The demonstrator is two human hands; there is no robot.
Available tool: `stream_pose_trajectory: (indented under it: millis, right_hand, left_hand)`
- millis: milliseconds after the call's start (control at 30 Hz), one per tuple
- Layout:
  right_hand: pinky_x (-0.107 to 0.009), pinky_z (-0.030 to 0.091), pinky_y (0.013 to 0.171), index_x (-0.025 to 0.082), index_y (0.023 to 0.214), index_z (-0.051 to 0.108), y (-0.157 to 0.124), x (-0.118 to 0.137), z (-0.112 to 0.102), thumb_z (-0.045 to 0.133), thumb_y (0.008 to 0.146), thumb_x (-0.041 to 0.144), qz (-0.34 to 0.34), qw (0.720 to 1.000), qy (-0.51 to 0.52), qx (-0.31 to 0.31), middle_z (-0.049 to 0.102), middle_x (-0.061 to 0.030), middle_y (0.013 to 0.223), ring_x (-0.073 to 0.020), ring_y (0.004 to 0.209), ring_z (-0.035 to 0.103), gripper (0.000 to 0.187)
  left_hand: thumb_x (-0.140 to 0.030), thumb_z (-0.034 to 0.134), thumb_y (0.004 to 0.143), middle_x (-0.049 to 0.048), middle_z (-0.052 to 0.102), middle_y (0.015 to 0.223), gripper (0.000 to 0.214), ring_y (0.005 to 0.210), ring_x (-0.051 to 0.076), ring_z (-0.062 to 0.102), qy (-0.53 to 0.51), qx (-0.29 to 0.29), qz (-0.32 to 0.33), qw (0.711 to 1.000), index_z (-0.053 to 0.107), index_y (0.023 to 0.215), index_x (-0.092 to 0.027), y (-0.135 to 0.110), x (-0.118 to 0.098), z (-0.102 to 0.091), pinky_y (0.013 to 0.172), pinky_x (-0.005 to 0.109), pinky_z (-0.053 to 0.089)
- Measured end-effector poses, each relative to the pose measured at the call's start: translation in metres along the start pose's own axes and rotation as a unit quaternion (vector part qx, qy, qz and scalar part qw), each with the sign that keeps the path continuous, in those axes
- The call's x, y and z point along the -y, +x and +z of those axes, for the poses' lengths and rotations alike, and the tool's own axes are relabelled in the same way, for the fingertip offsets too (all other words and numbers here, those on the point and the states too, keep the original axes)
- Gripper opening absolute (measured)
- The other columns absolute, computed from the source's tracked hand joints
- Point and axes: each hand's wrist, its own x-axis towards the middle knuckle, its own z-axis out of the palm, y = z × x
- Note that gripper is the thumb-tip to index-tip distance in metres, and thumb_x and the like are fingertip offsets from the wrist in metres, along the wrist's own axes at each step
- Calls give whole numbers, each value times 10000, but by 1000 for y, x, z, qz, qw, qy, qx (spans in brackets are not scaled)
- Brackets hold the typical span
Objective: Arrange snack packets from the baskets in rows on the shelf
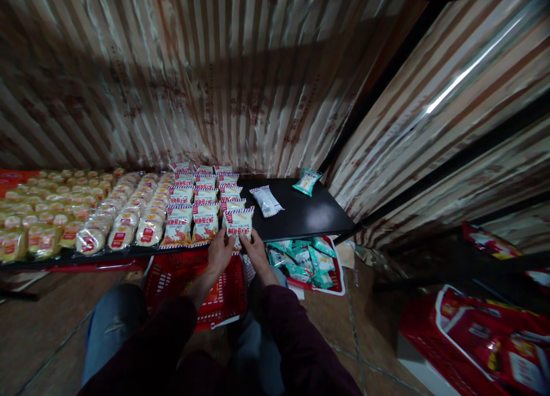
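Observation:
My left hand [220, 251] and my right hand [256, 250] are closed on the lower sides of one white snack bag [239, 221] with red lettering and a striped top edge. This bag is at the front of the rightmost of three columns of similar bags on the black shelf [307, 215]. Beside it, to the left, stands a matching snack bag [205, 223] with an orange picture on its lower half. Whether the held bag rests on the shelf cannot be made out. To its right lies a white bag with its back side up [266, 201].
Rows of wrapped round cakes [150, 227] fill the shelf's left part. A green packet [306, 181] lies at its far right. Below are a red basket [195, 264] and another basket [342, 275] of green packets. Red packages [494, 344] sit at lower right. Striped sheeting [240, 81] hangs behind.

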Motion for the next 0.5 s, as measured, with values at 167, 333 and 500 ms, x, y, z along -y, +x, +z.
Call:
stream_pose_trajectory:
  millis: [167,333,500]
  right_hand:
    - [-310,524,723,196,1076,624,4,-2,-3,636,733,504,32,999,-11,17,701,-45,964,-187,808,633,462]
    - [-322,526,741,199,1071,636,9,-4,-8,670,706,497,26,999,8,21,702,-53,971,-212,865,634,473]
    - [-342,525,772,205,1047,636,12,-1,-14,654,727,493,23,999,36,15,706,-41,939,-214,864,640,431]
  left_hand:
    - [-366,463,854,97,684,982,323,880,201,642,-20,5,1,1000,587,1066,-157,4,7,3,805,334,474]
    - [-364,475,849,79,692,950,305,863,194,645,-23,-4,10,1000,593,1056,-175,3,8,6,787,324,483]
    - [-372,485,841,75,689,963,317,864,188,650,-30,-17,17,999,582,1073,-180,1,-2,13,780,315,495]
